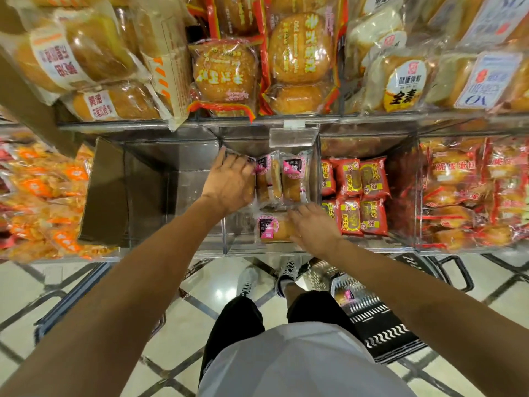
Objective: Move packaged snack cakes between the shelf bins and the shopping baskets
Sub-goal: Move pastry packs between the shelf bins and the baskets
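Clear plastic shelf bin in front of you, black plastic shopping basket on the floor by your right leg, your left hand lying flat on pink-labelled snack cake packs in the bin, your right hand fingers spread, touching one pack at the front, gripping nothing

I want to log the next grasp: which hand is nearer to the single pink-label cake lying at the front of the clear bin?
Right. The right hand touches the front pink-label cake at its right end; the left hand rests farther back on the rear row.
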